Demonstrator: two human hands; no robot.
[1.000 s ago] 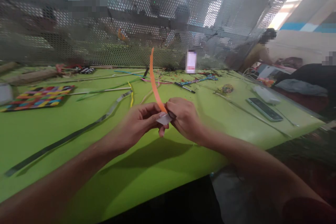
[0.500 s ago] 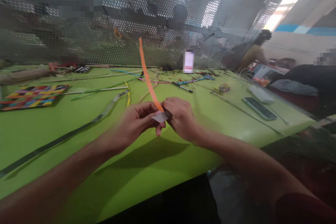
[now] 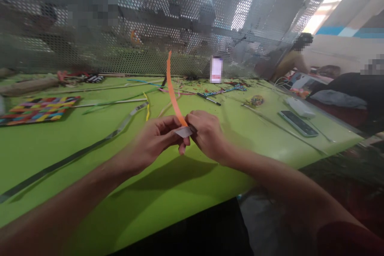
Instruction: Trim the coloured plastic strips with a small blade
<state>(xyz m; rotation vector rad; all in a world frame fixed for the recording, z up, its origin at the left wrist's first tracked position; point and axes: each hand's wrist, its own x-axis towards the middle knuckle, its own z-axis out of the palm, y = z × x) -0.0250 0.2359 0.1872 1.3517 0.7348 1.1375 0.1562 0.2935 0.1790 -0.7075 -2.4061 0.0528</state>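
An orange strip (image 3: 172,88) rises upright and slightly curved from between my two hands, its lower end joined or pressed to a small whitish-grey folded piece (image 3: 184,131). My left hand (image 3: 157,138) pinches that grey piece from the left, thumb on top and other fingers beneath. My right hand (image 3: 205,132) is closed at the strip's base on the right; its fingertips are partly hidden, and something dark shows beside them. Both hands are held above the green tabletop (image 3: 180,192), casting a shadow on it.
A woven multicoloured mat (image 3: 42,110) and a long dark strip (image 3: 69,160) lie left. Farther back are a pen (image 3: 209,99), scraps and an upright phone (image 3: 216,70) by a perforated screen (image 3: 180,28). Another phone (image 3: 298,123) lies right. A person (image 3: 292,58) sits beyond.
The orange strip's upper end has swung to the right and lowered slightly. Both hands keep nearly the same place and grip.
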